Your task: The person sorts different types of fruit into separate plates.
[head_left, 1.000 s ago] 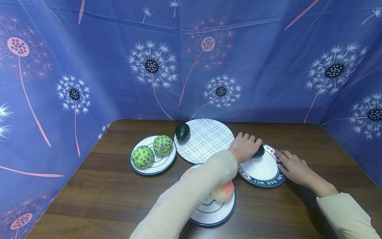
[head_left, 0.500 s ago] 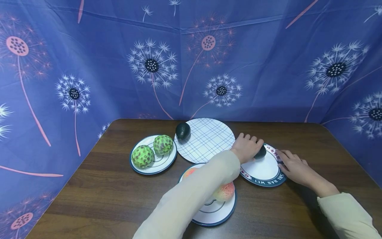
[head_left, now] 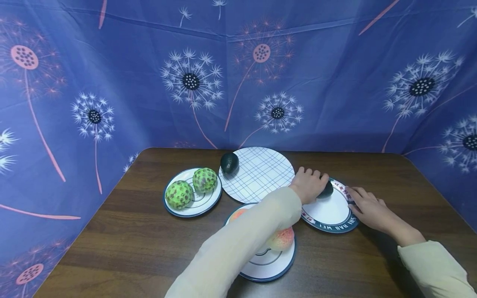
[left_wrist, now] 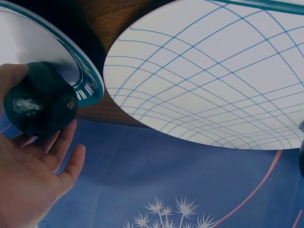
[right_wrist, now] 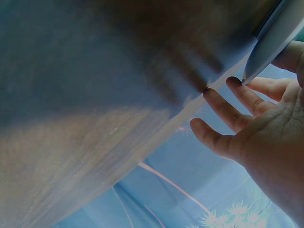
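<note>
In the head view my left hand (head_left: 308,185) reaches across to the right and holds a dark green avocado (head_left: 327,190) over the left part of a white plate with a lettered teal rim (head_left: 331,227). The left wrist view shows thumb and fingers around that avocado (left_wrist: 42,102), its stem end facing out. Whether it touches the plate is hard to tell. My right hand (head_left: 372,211) touches the same plate's right rim, fingers mostly straight and spread. A second avocado (head_left: 229,163) lies at the left edge of a blue-gridded white plate (head_left: 261,174).
On the left, a blue-rimmed plate (head_left: 191,215) bears two green spotted balls (head_left: 179,194). Under my left forearm stands another blue-rimmed plate (head_left: 266,273) with peach-like fruits (head_left: 282,239), partly hidden by the sleeve. A blue dandelion-print cloth (head_left: 316,82) hangs behind the wooden table (head_left: 123,231).
My left hand and its avocado have shifted very slightly to the right over the plate. The right hand stays at the rim.
</note>
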